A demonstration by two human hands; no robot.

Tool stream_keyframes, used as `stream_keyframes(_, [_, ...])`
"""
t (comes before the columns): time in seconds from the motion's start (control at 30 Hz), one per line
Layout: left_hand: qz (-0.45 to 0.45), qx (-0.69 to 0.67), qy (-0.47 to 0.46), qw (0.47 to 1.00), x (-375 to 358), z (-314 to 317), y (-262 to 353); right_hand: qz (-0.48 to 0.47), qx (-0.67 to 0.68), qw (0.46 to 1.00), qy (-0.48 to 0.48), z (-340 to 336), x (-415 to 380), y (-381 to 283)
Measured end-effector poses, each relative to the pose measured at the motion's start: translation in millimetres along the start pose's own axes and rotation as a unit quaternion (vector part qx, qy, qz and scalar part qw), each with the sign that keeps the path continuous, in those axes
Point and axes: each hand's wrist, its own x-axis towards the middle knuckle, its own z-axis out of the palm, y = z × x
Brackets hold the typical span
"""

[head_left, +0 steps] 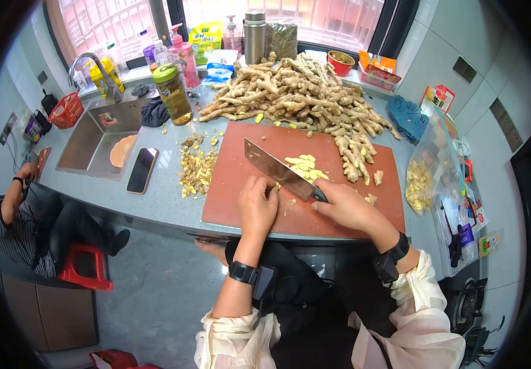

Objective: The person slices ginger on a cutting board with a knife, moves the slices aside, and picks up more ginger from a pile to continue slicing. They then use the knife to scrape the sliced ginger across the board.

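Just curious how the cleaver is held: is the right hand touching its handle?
Touching. The head view shows the right hand wrapped around the cleaver handle, no gap.
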Motion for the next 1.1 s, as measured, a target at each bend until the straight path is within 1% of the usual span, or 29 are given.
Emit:
stream_keyframes(0.07, [0.000,-0.006,0.001,1.000,0,0,0,-0.005,-0.006,1.000,-0.004,-2,2,0])
stream_keyframes(0.13, [0.038,0.013,0.006,0.999,0,2,-3,-0.015,-0.025,0.999,-0.026,-5,4,1])
stream_keyframes(0.23, [0.040,0.019,-0.004,0.999,-1,2,-2,-0.015,-0.054,0.997,-0.055,-10,11,-4])
stream_keyframes(0.3, [0.042,0.025,-0.003,0.999,0,3,-3,-0.010,-0.051,0.997,-0.057,-6,23,-8])
stream_keyframes(0.37, [0.045,0.032,-0.004,0.998,0,3,-2,-0.005,-0.047,0.997,-0.059,1,31,-8])
stream_keyframes(0.43, [0.049,0.030,0.012,0.998,0,2,-1,-0.020,-0.024,0.999,-0.030,10,38,-7])
stream_keyframes(0.53, [0.040,0.027,0.015,0.999,-1,1,-1,-0.023,-0.024,0.999,-0.014,17,36,-1])
stream_keyframes(0.67, [0.037,0.018,0.007,0.999,-1,2,-4,-0.007,-0.026,0.999,-0.025,2,19,-1])
stream_keyframes(0.83, [0.033,0.010,0.015,0.999,-2,4,-3,-0.041,-0.023,0.999,0.011,-4,8,4])
stream_keyframes(0.87, [0.035,0.010,0.015,0.999,-2,4,-3,-0.042,-0.023,0.999,0.013,-6,7,1])
stream_keyframes(0.93, [0.039,0.019,0.019,0.999,-2,3,-4,-0.017,-0.039,0.999,-0.023,-11,7,-7])
stream_keyframes(1.1, [0.047,0.035,0.025,0.998,-1,3,-5,-0.021,-0.062,0.998,-0.025,-12,7,-11])
